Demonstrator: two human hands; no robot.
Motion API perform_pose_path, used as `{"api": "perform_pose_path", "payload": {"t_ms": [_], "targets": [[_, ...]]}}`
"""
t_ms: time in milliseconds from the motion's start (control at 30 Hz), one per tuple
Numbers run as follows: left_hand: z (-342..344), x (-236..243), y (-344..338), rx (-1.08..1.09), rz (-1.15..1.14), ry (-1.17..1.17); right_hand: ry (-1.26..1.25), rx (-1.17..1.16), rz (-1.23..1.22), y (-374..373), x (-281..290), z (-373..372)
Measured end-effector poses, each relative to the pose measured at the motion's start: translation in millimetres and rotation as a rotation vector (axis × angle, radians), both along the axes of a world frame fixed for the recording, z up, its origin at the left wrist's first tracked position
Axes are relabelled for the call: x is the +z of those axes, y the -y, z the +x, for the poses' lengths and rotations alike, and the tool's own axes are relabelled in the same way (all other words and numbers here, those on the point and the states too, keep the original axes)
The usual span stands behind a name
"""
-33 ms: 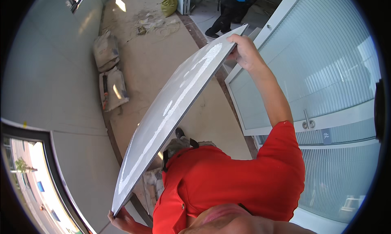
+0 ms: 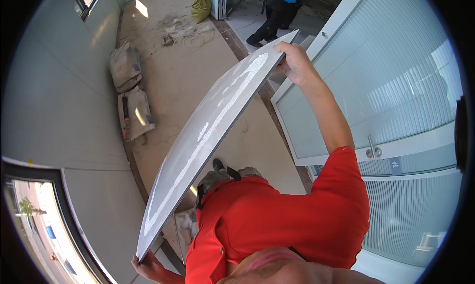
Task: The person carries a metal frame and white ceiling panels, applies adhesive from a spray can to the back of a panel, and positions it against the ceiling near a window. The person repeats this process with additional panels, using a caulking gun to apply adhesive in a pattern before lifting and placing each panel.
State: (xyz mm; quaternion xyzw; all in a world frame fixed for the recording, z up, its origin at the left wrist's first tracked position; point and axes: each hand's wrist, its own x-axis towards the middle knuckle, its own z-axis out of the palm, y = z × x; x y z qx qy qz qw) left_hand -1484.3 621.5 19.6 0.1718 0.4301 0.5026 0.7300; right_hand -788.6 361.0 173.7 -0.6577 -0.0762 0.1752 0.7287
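Observation:
A large, thin, grey-white panel (image 2: pixel 200 135) slants across the space before me, from lower left to upper right. Bright whitish streaks and patches run along its face, and its near edge is dark. My right hand (image 2: pixel 296 64) is closed around the edge close to the far upper end, thumb over the face and fingers partly hidden behind. At the opposite, lower end, my left hand (image 2: pixel 150 268) grips the corner from below, fingertips against the edge. The panel is lifted off the floor between both hands.
Dusty sacks (image 2: pixel 125 66) lie along the left wall, one with a dark and orange tool (image 2: pixel 126 116) on it. Loose debris (image 2: pixel 183 34) and a green sack (image 2: pixel 201 7) are farther off. A ribbed-glass door (image 2: pixel 366 86) stands right; a person (image 2: pixel 279 12) is beyond the panel's far end.
The surroundings have shifted slightly in the picture, mostly leftward. Both hands keep the same grip, and the panel has hardly moved.

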Motion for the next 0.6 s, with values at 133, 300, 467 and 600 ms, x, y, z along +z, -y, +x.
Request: {"api": "perform_pose_path", "payload": {"t_ms": [133, 300, 467, 600], "targets": [[142, 9, -84, -0.079, 0.024, -0.064, 0.021, -0.141, -0.048, -16, 1, 93], [305, 6, -174, -0.168, 0.042, -0.153, 0.024, -0.294, -0.025, -9, -29, 197], [495, -6, -262, -0.266, 0.044, -0.2, -0.052, -0.418, -0.012, -20, -85, 340], [620, -12, -327, -0.376, 0.044, -0.19, -0.103, -0.504, -0.031, -47, -102, 427]]}}
